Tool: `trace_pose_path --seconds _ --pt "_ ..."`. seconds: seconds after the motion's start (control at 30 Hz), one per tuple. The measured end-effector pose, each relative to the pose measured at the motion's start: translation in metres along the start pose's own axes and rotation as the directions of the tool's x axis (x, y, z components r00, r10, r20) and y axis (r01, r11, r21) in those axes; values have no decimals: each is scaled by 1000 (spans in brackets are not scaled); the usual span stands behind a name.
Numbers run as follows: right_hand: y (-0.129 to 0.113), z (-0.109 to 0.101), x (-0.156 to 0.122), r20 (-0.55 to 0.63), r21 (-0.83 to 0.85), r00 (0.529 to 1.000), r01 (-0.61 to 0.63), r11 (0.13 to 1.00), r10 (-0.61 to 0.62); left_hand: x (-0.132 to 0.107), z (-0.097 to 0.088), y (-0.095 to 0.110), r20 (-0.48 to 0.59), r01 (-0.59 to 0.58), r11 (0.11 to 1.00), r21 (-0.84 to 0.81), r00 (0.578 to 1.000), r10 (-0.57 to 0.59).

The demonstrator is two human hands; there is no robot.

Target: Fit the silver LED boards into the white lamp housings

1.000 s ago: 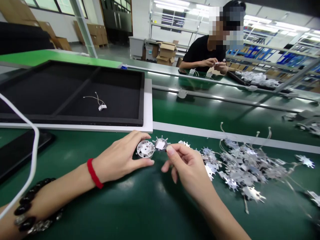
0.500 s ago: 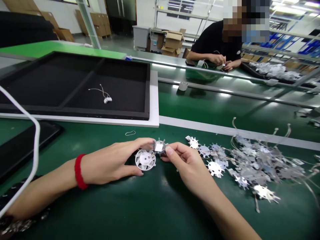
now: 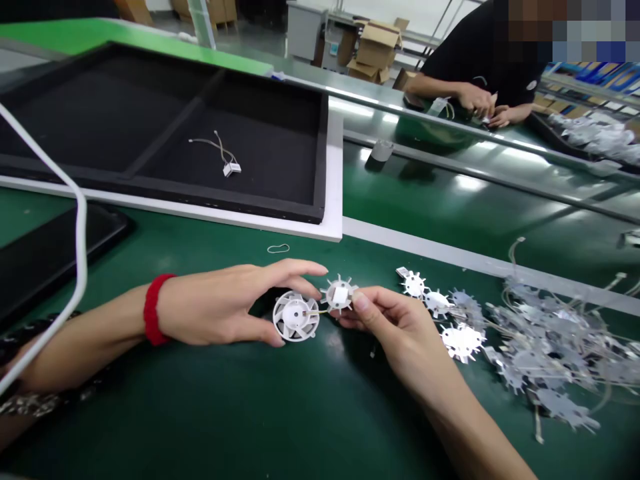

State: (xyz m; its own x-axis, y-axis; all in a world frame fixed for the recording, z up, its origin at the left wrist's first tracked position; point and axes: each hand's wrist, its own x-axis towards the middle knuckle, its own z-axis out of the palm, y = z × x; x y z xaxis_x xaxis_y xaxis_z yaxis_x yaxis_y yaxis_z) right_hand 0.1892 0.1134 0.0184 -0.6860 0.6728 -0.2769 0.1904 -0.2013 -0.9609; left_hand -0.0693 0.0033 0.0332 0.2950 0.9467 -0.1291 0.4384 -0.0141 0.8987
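In play: one wheel (image 3: 296,313), one disc (image 3: 340,295), one wire (image 3: 317,312)!
Your right hand (image 3: 400,327) pinches the disc; just beside, your left hand (image 3: 215,307) curls round the wheel, clamped or not, can't tell.

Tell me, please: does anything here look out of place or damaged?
A thin pale loop lies by itself between the black tray and the left hand, apart from the piled metal plates, so it looks stray. No damage shows on the white wheel.

Toothed disc (image 3: 339,285) drawn farther from white wheel (image 3: 296,314), more cable (image 3: 316,312) showing
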Motion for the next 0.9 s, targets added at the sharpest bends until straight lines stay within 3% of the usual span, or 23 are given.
trace_pose_path --seconds 0.3,0.43,0.53,0.63,0.73,0.8,0.9 --pt "-2 2 1 51 -73 997 -59 996 63 -1 -10 -3 88 -19 1000 25 996 17" --pt "-4 -2 -1 87 -15 991 -100 995 101 -2 -12 -9 50 -96 993 64 994 93" --pt "-7 -5 -8 39 -30 997 -70 997 71 -2 -16 -8 -26 -147 985 87 988 149" --pt "-13 -4 -19 -113 -154 988 88 984 -106 -1 -16 2 -161 -244 955 167 949 270" --pt "-21 3 -29 -236 -302 945 148 942 -224 0 -11 14 -247 -343 903 259 880 406" --pt "-24 10 -32 -214 -295 955 136 946 -204 0 -7 18 -247 -373 875 309 857 453" --pt "-22 22 -29 -68 -180 992 93 979 -107 -2 -4 19 -203 -388 814 433 838 507"
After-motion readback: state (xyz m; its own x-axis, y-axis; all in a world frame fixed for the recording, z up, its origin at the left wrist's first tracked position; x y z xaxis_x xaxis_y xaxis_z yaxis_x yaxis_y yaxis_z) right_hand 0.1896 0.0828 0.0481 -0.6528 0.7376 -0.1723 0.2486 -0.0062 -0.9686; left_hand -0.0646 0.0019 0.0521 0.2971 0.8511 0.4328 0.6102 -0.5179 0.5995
